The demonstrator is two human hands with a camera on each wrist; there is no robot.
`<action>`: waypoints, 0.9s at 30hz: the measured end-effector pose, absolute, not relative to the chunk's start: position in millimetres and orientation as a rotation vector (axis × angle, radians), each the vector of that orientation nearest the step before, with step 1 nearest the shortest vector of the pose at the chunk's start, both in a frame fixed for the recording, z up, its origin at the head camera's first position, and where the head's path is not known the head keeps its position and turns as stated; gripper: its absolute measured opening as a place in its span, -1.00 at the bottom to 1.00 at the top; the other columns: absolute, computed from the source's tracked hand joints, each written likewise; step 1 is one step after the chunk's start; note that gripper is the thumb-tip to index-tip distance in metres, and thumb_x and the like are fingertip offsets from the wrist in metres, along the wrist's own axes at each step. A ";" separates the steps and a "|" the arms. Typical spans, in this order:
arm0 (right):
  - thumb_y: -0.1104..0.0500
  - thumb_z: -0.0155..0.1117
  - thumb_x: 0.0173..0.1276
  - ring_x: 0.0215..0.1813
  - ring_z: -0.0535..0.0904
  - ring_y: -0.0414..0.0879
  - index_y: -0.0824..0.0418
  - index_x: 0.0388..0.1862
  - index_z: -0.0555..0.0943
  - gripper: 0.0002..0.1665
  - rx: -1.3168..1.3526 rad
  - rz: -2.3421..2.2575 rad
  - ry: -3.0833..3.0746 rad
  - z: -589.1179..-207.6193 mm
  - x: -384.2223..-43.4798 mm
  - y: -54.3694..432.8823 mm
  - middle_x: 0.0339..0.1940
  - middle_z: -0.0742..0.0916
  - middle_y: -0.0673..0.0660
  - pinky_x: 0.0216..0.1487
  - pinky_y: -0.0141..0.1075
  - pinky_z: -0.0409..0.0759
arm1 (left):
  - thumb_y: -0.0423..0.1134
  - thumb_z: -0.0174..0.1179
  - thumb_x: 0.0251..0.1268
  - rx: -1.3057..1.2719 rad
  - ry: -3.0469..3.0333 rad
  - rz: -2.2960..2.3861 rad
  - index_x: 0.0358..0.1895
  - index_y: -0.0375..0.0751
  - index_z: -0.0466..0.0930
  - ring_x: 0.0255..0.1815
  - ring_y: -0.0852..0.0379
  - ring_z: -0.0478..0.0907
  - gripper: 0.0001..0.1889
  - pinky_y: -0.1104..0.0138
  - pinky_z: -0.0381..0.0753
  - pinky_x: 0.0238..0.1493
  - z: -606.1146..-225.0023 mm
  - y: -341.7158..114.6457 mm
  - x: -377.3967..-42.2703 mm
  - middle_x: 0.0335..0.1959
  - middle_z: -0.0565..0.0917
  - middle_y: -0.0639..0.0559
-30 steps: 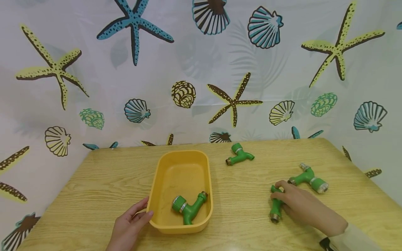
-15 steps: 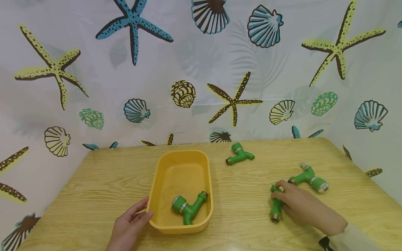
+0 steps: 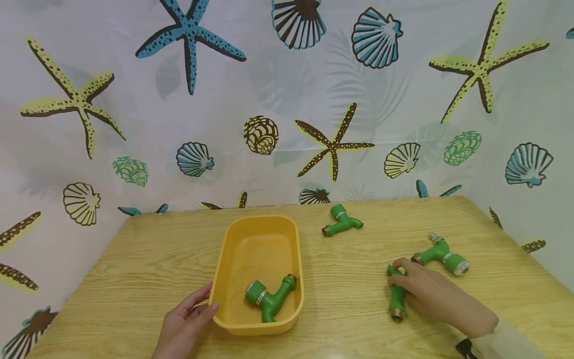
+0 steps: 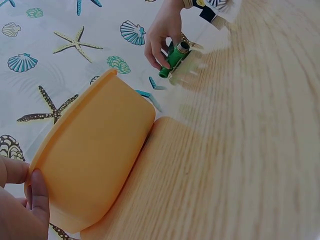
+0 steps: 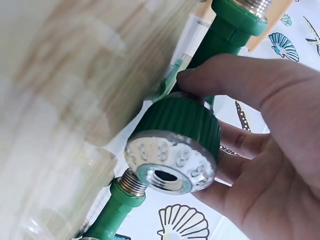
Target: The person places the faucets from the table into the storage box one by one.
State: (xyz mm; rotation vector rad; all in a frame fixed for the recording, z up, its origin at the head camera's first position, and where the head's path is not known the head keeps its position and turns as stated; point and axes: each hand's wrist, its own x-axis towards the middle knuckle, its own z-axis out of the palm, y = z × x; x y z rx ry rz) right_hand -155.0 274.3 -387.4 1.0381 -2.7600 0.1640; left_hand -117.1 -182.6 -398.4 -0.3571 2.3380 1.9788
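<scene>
At the near left side of a yellow plastic tub (image 3: 251,249), my left hand (image 3: 185,319) holds the rim, thumb over the edge and fingers along the outer wall. Inside the tub lies a green tap (image 3: 271,301). My right hand (image 3: 432,294) grips another green tap (image 3: 396,298) close to the tabletop, its threaded end pointing toward me. In the right wrist view, thumb and fingers lie around that tap's body, above its ribbed knob (image 5: 177,120) with a silver cap. The palm hides part of this tap in the head view.
A third green tap (image 3: 441,255) lies just beyond the right hand, with a metal nozzle. Another green tap (image 3: 343,222) rests at the back, right of the tub. The wooden table (image 3: 341,299) ends at a patterned curtain (image 3: 278,99).
The threaded end of the tap in my right hand has swung slightly right and nearer to me. My left hand and the tub stay in place.
</scene>
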 end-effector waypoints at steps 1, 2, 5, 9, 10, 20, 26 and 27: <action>0.47 0.44 0.01 -0.27 0.59 0.02 0.18 -0.18 0.68 -0.62 1.042 0.163 -2.755 -387.7 -155.1 274.5 -0.08 0.57 0.24 -0.38 -0.21 0.60 | -0.19 0.32 0.25 -0.356 2.338 1.979 0.37 -0.30 0.35 -0.13 0.30 0.58 -0.36 0.49 0.54 -0.10 -398.3 -182.7 -116.9 0.24 0.44 -0.16; 0.47 0.44 0.00 -0.27 0.59 0.03 0.18 -0.18 0.68 -0.62 1.045 0.164 -2.751 -387.9 -155.2 274.7 -0.08 0.57 0.25 -0.38 -0.20 0.60 | -0.18 0.32 0.26 -0.354 2.342 1.976 0.37 -0.30 0.36 -0.13 0.30 0.58 -0.36 0.49 0.54 -0.10 -398.1 -182.7 -116.6 0.24 0.44 -0.16; 0.48 0.43 0.00 -0.27 0.58 0.03 0.18 -0.18 0.68 -0.61 1.046 0.166 -2.754 -387.8 -155.4 275.2 -0.09 0.57 0.24 -0.38 -0.20 0.59 | -0.19 0.32 0.26 -0.347 2.342 1.980 0.37 -0.30 0.36 -0.13 0.29 0.58 -0.36 0.49 0.54 -0.10 -397.8 -182.6 -116.3 0.23 0.44 -0.16; 0.48 0.43 0.01 -0.27 0.58 0.01 0.17 -0.17 0.68 -0.61 1.036 0.169 -2.778 -386.7 -155.1 275.2 -0.08 0.57 0.24 -0.40 -0.23 0.57 | -0.21 0.31 0.27 -0.334 2.333 1.997 0.37 -0.31 0.36 -0.13 0.28 0.58 -0.37 0.48 0.54 -0.09 -397.9 -182.5 -116.4 0.22 0.45 -0.16; 0.48 0.42 0.01 -0.27 0.58 0.01 0.16 -0.17 0.68 -0.61 1.036 0.170 -2.781 -386.4 -155.2 275.2 -0.08 0.57 0.24 -0.40 -0.24 0.57 | -0.22 0.31 0.27 -0.332 2.329 2.002 0.37 -0.31 0.35 -0.13 0.27 0.58 -0.37 0.47 0.54 -0.08 -398.0 -182.5 -116.5 0.22 0.44 -0.16; 0.50 0.38 -0.02 -0.32 0.56 -0.07 0.16 -0.17 0.69 -0.58 1.045 0.194 -2.786 -385.8 -155.3 274.4 -0.08 0.57 0.23 -0.45 -0.32 0.50 | -0.23 0.30 0.27 -0.326 2.336 1.995 0.37 -0.32 0.35 -0.12 0.27 0.57 -0.38 0.46 0.55 -0.06 -398.0 -182.2 -116.0 0.24 0.42 -0.19; 0.49 0.38 -0.01 -0.32 0.55 -0.08 0.15 -0.16 0.69 -0.58 1.043 0.195 -2.812 -385.2 -155.6 274.1 -0.06 0.56 0.23 -0.44 -0.30 0.51 | -0.25 0.28 0.30 -0.327 2.336 1.999 0.37 -0.36 0.33 -0.14 0.28 0.56 -0.39 0.46 0.56 -0.09 -398.5 -181.9 -116.6 0.24 0.41 -0.22; 0.49 0.39 0.00 -0.31 0.56 -0.06 0.14 -0.16 0.69 -0.58 1.041 0.195 -2.817 -385.0 -155.5 274.0 -0.05 0.56 0.23 -0.43 -0.29 0.52 | -0.25 0.28 0.30 -0.327 2.336 1.999 0.37 -0.37 0.32 -0.15 0.29 0.56 -0.39 0.46 0.56 -0.09 -399.0 -182.1 -116.7 0.24 0.41 -0.23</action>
